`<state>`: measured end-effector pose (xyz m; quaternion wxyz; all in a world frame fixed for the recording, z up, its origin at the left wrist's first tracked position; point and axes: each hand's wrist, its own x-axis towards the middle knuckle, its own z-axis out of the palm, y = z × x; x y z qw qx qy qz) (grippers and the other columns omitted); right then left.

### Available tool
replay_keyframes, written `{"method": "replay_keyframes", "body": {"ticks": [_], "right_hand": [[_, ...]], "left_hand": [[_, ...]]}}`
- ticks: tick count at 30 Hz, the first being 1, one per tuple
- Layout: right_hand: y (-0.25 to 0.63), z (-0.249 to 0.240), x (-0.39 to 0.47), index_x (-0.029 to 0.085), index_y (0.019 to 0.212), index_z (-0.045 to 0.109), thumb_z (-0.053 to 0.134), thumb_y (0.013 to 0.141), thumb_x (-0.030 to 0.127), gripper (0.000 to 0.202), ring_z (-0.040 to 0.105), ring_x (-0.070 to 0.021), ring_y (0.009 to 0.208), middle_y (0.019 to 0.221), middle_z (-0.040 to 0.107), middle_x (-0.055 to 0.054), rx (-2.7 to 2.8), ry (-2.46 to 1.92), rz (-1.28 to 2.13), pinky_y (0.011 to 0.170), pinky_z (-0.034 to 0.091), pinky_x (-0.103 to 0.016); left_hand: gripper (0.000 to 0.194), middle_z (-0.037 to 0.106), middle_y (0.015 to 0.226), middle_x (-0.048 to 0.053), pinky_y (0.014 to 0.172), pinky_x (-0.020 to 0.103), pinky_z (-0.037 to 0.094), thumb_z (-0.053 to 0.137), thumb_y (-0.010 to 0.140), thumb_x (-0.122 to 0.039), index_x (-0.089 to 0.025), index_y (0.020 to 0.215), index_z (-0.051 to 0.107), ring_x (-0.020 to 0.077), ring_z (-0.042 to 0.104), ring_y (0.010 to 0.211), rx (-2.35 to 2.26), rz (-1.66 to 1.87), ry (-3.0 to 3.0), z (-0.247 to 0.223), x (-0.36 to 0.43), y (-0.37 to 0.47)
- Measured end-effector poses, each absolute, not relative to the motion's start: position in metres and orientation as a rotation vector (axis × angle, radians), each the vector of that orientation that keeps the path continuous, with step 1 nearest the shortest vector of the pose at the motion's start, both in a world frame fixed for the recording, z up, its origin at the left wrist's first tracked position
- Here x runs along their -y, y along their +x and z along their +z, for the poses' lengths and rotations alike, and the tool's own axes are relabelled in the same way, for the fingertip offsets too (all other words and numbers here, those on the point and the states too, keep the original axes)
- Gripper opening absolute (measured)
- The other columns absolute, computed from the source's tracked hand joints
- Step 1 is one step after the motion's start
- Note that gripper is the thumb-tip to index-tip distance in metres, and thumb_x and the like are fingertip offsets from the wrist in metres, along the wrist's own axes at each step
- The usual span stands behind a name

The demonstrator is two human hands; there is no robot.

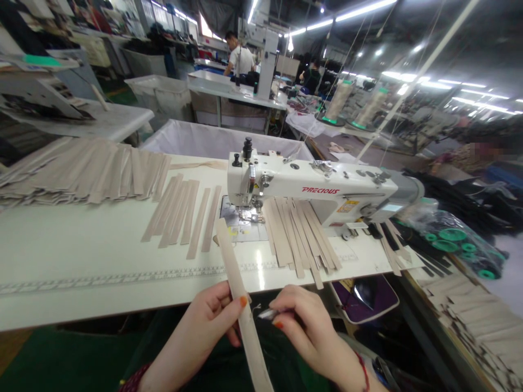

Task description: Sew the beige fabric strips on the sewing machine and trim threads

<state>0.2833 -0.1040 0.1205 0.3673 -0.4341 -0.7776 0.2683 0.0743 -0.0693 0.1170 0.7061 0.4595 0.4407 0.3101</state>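
Beige strip (pixel 232 267) slants over the edge of the table (pixel 102 239); remotely, I see the left hand (pixel 216 316) pinch it, the right hand (pixel 304 321) grasp a metal-tipped tool (pixel 268 314) nearby. If that tip drifts, I fear a nick.

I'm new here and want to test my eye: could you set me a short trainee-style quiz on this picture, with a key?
1. True or false: the right hand holds a small metal tool.

2. Multiple choice: what does the left hand hold?
A) A spool of thread
B) A beige strip
C) A ruler

3. Fill in the blank: the red word on the arm of the sewing machine reads "____".

Key: 1. True. 2. B. 3. PRECIOUS.
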Motion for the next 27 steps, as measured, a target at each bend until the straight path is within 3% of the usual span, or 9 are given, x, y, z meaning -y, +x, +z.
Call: {"method": "replay_keyframes", "body": {"ticks": [3, 5, 8, 12, 15, 17, 20, 23, 27], "right_hand": [[0.274, 0.113, 0.112, 0.022, 0.122, 0.054, 0.056, 0.094, 0.044, 0.035, 0.060, -0.0147, 0.078, 0.091, 0.061, -0.002, 1.736, -1.218, 0.815, 0.069, 0.050, -0.027], [0.263, 0.109, 0.113, 0.023, 0.122, 0.056, 0.064, 0.090, 0.041, 0.038, 0.058, -0.0140, 0.074, 0.086, 0.060, -0.001, 1.696, -1.193, 0.819, 0.066, 0.049, -0.025], [0.254, 0.106, 0.106, 0.022, 0.091, 0.066, 0.060, 0.091, 0.026, 0.008, 0.054, -0.0111, 0.064, 0.073, 0.057, 0.002, 1.663, -1.171, 0.765, 0.058, 0.042, -0.022], [0.271, 0.101, 0.091, 0.020, 0.065, 0.052, 0.057, 0.092, 0.031, 0.030, 0.038, -0.0097, 0.053, 0.059, 0.041, 0.005, 1.409, -1.406, 0.566, 0.050, 0.030, -0.023], [0.284, 0.101, 0.091, 0.020, 0.056, 0.040, 0.059, 0.091, 0.037, 0.043, 0.031, -0.0091, 0.051, 0.055, 0.031, 0.007, 1.367, -1.458, 0.563, 0.047, 0.026, -0.023], [0.281, 0.104, 0.099, 0.019, 0.064, 0.051, 0.061, 0.090, 0.039, 0.034, 0.038, -0.0096, 0.051, 0.056, 0.041, 0.005, 1.368, -1.448, 0.670, 0.047, 0.030, -0.022], [0.260, 0.107, 0.113, 0.019, 0.102, 0.062, 0.062, 0.090, 0.043, 0.027, 0.054, -0.0134, 0.062, 0.069, 0.062, 0.000, 1.254, -1.271, 0.981, 0.056, 0.041, -0.024], [0.237, 0.103, 0.117, 0.022, 0.118, 0.056, 0.068, 0.086, 0.046, 0.042, 0.058, -0.0134, 0.070, 0.077, 0.063, 0.001, 0.966, -1.117, 1.232, 0.065, 0.045, -0.025], [0.229, 0.099, 0.110, 0.022, 0.115, 0.058, 0.076, 0.080, 0.041, 0.044, 0.052, -0.0084, 0.065, 0.076, 0.058, 0.004, 0.752, -1.124, 1.248, 0.062, 0.042, -0.021]], "left_hand": [[0.032, 0.063, 0.062, 0.000, 0.047, 0.020, 0.051, 0.067, 0.082, -0.046, -0.015, 0.088, 0.069, 0.0125, 0.059, 0.051, -0.957, 0.700, 1.027, 0.114, 0.070, 0.076], [0.032, 0.064, 0.062, 0.000, 0.047, 0.021, 0.051, 0.068, 0.081, -0.046, -0.015, 0.088, 0.070, 0.0131, 0.059, 0.050, -0.953, 0.710, 1.039, 0.113, 0.071, 0.078], [0.033, 0.064, 0.060, 0.001, 0.047, 0.022, 0.051, 0.070, 0.079, -0.048, -0.016, 0.082, 0.071, 0.0140, 0.059, 0.049, -0.969, 0.729, 1.054, 0.113, 0.074, 0.080], [0.029, 0.070, 0.068, 0.004, 0.053, 0.025, 0.054, 0.068, 0.082, -0.046, -0.017, 0.081, 0.073, 0.0172, 0.063, 0.057, -1.049, 0.820, 1.073, 0.115, 0.077, 0.076], [0.019, 0.074, 0.086, 0.006, 0.069, 0.027, 0.057, 0.066, 0.086, -0.037, -0.021, 0.085, 0.076, 0.0209, 0.068, 0.076, -1.096, 0.991, 1.249, 0.114, 0.078, 0.068], [0.013, 0.074, 0.096, 0.004, 0.076, 0.026, 0.057, 0.065, 0.088, -0.030, -0.026, 0.090, 0.077, 0.0210, 0.069, 0.085, -1.101, 1.160, 1.434, 0.109, 0.080, 0.064], [0.019, 0.072, 0.105, 0.002, 0.085, 0.024, 0.056, 0.064, 0.090, -0.029, -0.035, 0.102, 0.077, 0.0197, 0.069, 0.091, -1.065, 1.330, 1.721, 0.098, 0.089, 0.062], [0.025, 0.072, 0.112, 0.004, 0.095, 0.026, 0.054, 0.057, 0.095, -0.030, -0.035, 0.113, 0.074, 0.0205, 0.068, 0.103, -0.952, 1.325, 2.005, 0.086, 0.100, 0.065], [0.027, 0.070, 0.118, 0.006, 0.098, 0.027, 0.053, 0.053, 0.097, -0.025, -0.030, 0.116, 0.072, 0.0208, 0.066, 0.111, -0.887, 1.292, 2.066, 0.072, 0.107, 0.065]]}}
